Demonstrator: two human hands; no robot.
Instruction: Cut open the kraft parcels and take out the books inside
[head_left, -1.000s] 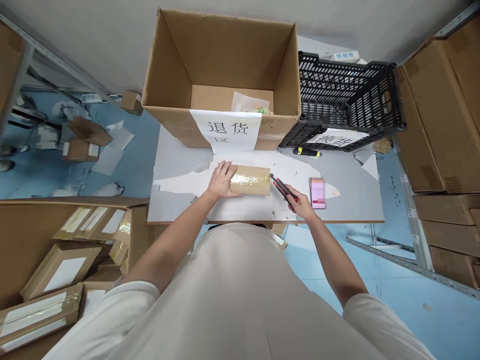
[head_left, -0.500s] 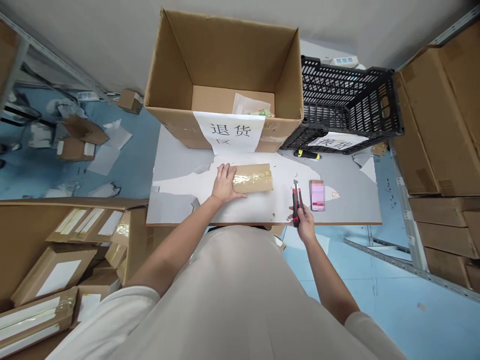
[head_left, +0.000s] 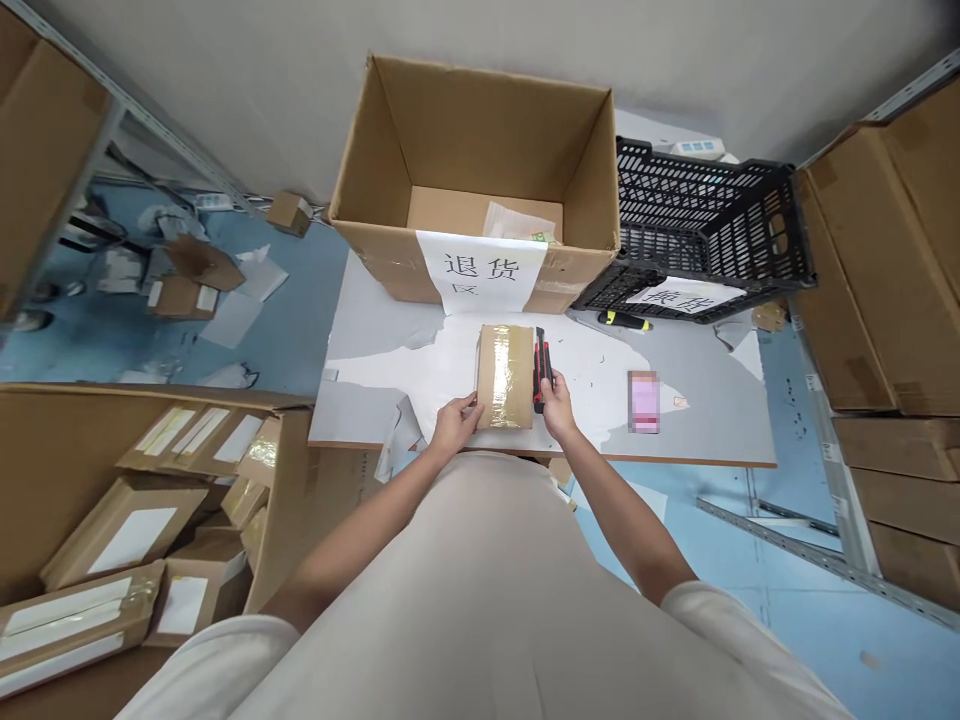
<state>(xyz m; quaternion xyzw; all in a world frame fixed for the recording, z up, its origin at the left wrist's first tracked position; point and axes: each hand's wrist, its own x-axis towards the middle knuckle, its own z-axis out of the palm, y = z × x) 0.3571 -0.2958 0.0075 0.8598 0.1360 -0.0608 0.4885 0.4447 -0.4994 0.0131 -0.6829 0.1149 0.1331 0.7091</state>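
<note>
A small cardboard box (head_left: 506, 378) with shiny tape down its top lies on the white tabletop (head_left: 577, 390) in front of me. My left hand (head_left: 456, 424) is closed on the box's lower left corner, with the thumb and fingers at its edge. In my right hand (head_left: 557, 407), a red and black utility knife (head_left: 541, 372) is gripped upright along the box's right side. Whether a blade sticks out at its tip cannot be made out.
A large open carton (head_left: 480, 270) with a paper sign stands behind the box. Right of it is a black plastic crate (head_left: 712, 240), with a yellow and black tool (head_left: 625, 321) before it. A phone (head_left: 643, 402) lies rightward. A big carton (head_left: 285, 490) of parcels stands at left.
The box has turned from lengthwise across to upright in view. My left hand has moved to its near corner, and the right hand has brought the knife leftward beside the box.
</note>
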